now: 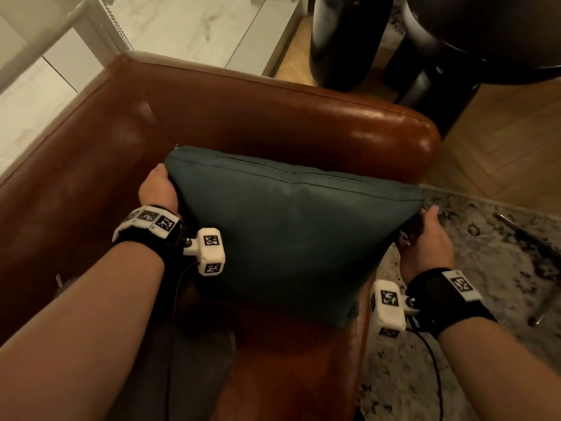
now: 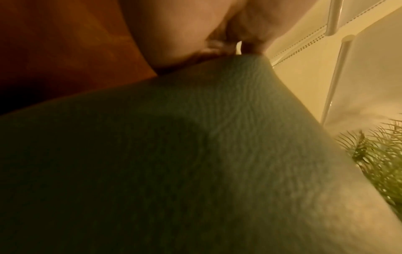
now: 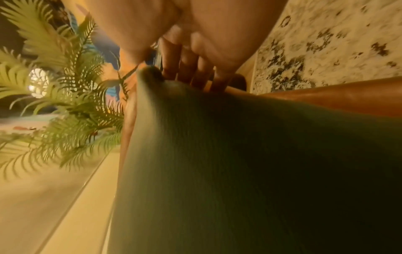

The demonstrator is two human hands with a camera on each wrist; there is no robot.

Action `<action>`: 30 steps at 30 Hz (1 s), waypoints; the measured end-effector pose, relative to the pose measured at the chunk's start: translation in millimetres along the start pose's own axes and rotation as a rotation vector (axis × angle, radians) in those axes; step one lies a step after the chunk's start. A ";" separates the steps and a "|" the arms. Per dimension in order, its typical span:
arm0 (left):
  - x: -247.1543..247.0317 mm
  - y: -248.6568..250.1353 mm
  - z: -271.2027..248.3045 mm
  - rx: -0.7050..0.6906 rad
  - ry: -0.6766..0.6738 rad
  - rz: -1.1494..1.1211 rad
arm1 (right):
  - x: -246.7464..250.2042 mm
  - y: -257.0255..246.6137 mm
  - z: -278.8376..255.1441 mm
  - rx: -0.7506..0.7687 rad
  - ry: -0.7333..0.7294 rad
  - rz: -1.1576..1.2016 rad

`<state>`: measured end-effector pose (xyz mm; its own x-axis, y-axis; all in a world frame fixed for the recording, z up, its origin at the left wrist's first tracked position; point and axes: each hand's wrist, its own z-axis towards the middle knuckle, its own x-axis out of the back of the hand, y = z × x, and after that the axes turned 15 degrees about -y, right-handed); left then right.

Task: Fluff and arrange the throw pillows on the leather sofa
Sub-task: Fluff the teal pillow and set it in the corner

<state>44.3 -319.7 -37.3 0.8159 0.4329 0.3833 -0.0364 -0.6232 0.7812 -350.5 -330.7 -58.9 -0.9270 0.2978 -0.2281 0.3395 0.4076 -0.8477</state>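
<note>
Teal pillow (image 1: 282, 235) gripped at upper corners by left hand (image 1: 158, 189), right hand (image 1: 425, 241); leather sofa (image 1: 273, 117) armrest behind.

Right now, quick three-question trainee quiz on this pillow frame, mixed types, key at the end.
1. True or false: both hands touch the teal pillow.
2. Which end of the pillow is the left hand at? A) its left end B) its right end C) its middle
3. Fill in: the pillow sits by the sofa's brown leather ____.

Key: 1 true, the right hand is at the other end. 2 A. 3 armrest.
</note>
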 end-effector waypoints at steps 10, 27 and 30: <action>-4.6 14.8 -1.0 0.011 0.059 -0.015 | 0.9 13.8 12.1 0.203 0.173 -0.377; -81.0 0.9 -50.0 -0.802 -0.184 1.328 | -83.2 14.6 -8.8 0.515 -0.291 -1.794; -27.7 -3.2 -25.1 -0.592 -0.058 1.281 | -45.1 3.2 -3.7 0.482 -0.227 -1.785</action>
<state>7.3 -313.4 -38.0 0.0550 -0.2528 0.9660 -0.9816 -0.1908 0.0060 -307.0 -339.6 -49.5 -0.1066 -0.2761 0.9552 -0.9677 -0.1919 -0.1634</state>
